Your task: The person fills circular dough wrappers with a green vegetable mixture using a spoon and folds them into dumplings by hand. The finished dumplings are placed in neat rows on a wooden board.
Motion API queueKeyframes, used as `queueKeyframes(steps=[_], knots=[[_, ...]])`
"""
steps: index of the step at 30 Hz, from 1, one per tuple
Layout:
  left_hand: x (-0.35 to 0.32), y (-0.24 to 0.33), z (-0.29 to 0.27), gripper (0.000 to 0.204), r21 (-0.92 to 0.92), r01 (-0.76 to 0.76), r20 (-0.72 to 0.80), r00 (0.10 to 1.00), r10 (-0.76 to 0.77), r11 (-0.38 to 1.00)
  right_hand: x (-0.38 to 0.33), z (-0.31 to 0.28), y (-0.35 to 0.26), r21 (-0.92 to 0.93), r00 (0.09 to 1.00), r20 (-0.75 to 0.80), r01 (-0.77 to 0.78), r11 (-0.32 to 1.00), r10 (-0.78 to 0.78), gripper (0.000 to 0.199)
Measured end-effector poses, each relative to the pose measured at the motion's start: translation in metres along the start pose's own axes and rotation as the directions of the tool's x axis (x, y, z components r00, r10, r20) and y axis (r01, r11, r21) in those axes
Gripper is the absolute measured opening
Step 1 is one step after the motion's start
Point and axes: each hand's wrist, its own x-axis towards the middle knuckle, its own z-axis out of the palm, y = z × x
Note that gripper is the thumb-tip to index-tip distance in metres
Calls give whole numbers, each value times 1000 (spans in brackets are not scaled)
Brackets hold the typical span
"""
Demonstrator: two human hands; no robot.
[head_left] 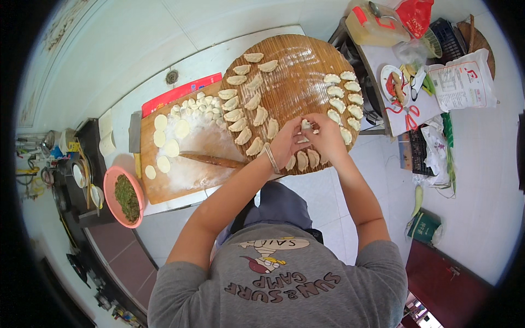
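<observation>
My left hand (pixel 286 145) and my right hand (pixel 326 135) meet over the near part of a round wooden board, fingers closed on a dumpling (pixel 305 125) whose pale dough shows between them. Fingers hide most of it. Around them on the round board (pixel 306 71) lie rows of folded dumplings: plain ones (pixel 260 116) on the left, others with crimped edges (pixel 337 104) on the right. A few more dumplings (pixel 313 158) sit just below my hands. My left wrist wears a bangle.
Left of the round board, a floured cutting board (pixel 208 136) carries round wrappers (pixel 171 148), small dough pieces (pixel 202 105) and a rolling pin (pixel 212 159). A cleaver (pixel 134 134) lies along its left edge, near a pink bowl (pixel 112 205) of green filling. Scissors (pixel 407 116) rest on a right-hand table.
</observation>
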Motion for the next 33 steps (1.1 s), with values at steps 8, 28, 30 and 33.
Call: queueKeyframes(steps=[8, 28, 30, 33], knots=[[21, 9, -27, 53, 69, -28, -225, 973, 43, 997, 54, -41, 71, 33, 993, -120, -8, 999, 12, 30], [-45, 5, -84, 54, 121, -230, -334, 907, 257, 966, 47, 21, 24, -344, 988, -55, 116, 932, -143, 26], [-64, -2, -113, 50, 115, -283, -436, 847, 304, 952, 44, 39, -1, -287, 972, -32, 215, 934, -233, 26], [-98, -10, -162, 44, 162, -308, -618, 709, 340, 937, 36, 78, -40, -137, 938, 16, 345, 929, -346, 25]])
